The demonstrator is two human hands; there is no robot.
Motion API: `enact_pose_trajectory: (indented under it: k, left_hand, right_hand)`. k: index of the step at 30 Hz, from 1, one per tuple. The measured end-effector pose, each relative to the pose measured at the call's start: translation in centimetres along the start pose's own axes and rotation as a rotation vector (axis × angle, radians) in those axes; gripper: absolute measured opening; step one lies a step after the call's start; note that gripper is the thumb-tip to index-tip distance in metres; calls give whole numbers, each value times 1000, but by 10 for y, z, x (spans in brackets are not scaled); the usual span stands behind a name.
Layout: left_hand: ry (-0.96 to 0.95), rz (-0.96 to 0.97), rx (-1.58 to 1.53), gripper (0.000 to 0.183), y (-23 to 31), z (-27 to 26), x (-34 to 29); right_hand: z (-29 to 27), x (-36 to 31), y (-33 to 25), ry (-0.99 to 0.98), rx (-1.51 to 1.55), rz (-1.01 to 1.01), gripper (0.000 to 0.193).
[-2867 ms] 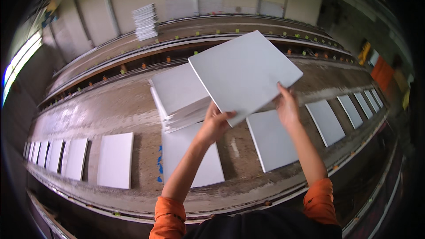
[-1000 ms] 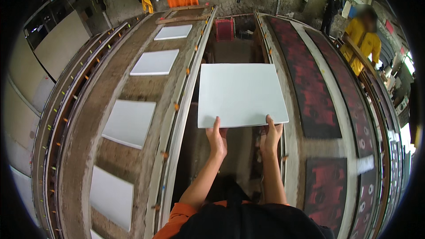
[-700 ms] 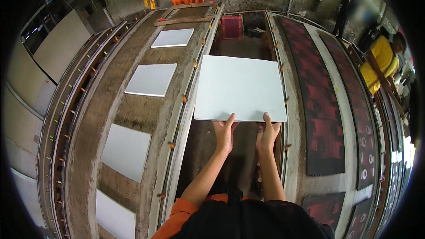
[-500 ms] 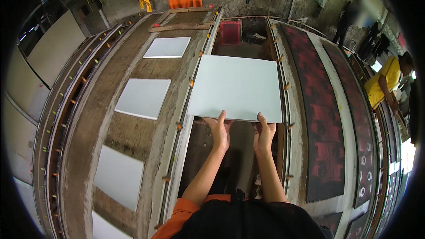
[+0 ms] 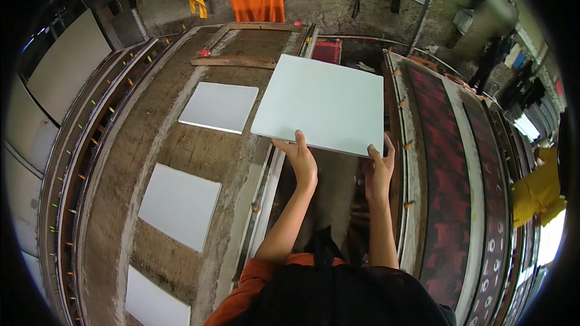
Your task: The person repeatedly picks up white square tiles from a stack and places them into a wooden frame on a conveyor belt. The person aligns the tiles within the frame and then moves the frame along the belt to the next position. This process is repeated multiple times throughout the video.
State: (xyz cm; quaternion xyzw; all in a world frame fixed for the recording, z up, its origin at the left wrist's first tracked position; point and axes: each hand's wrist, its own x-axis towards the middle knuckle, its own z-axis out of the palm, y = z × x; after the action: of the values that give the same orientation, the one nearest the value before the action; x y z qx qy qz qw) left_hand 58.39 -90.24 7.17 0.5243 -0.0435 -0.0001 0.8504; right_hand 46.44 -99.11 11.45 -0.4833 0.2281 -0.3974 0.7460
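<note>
Both hands hold a flat white rectangular piece (image 5: 320,104) in front of me, over the gap between two long tables. It tilts, its right side turned lower, and whether it is one board or a stack of sheets I cannot make out. My left hand (image 5: 301,162) grips the near edge toward the left corner, thumb on top. At the near right corner, my right hand (image 5: 379,168) has its thumb on top and fingers at the side. Similar white pieces lie on the left table: one far (image 5: 220,107), one in the middle (image 5: 180,205), one near (image 5: 157,299).
The brown left table (image 5: 172,139) has a wooden frame (image 5: 235,61) at its far end. Dark red printed panels (image 5: 444,175) cover the right table, whose rail bears orange pegs. A person in yellow (image 5: 538,190) is at the right; another person (image 5: 486,63) stands far back.
The white piece has turned and swung toward the left table. My right hand has shifted to its right corner. My view has moved forward and left.
</note>
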Motion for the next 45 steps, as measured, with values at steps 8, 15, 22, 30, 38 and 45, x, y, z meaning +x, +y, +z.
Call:
enact_pose_trajectory:
  k: [8, 15, 22, 30, 38, 45]
  left_hand:
    - [154, -29, 117, 67, -85, 104, 135]
    - [221, -143, -201, 57, -90, 174, 239]
    - [316, 15, -287, 62, -82, 202, 339]
    - [565, 232, -57, 55, -90, 182, 464]
    - [654, 226, 131, 63, -66, 128, 524]
    - [805, 255, 340, 47, -84, 90, 555]
  right_hand:
    - [-9, 206, 32, -195, -115, 60, 65]
    - [15, 390, 69, -224, -164, -141, 66]
    - [91, 538, 80, -403, -496, -314, 52]
    - [230, 637, 139, -606, -801, -690, 31]
    - [366, 668, 175, -1154, -811, -504, 47]
    - [444, 693, 277, -1424, -527, -222, 52]
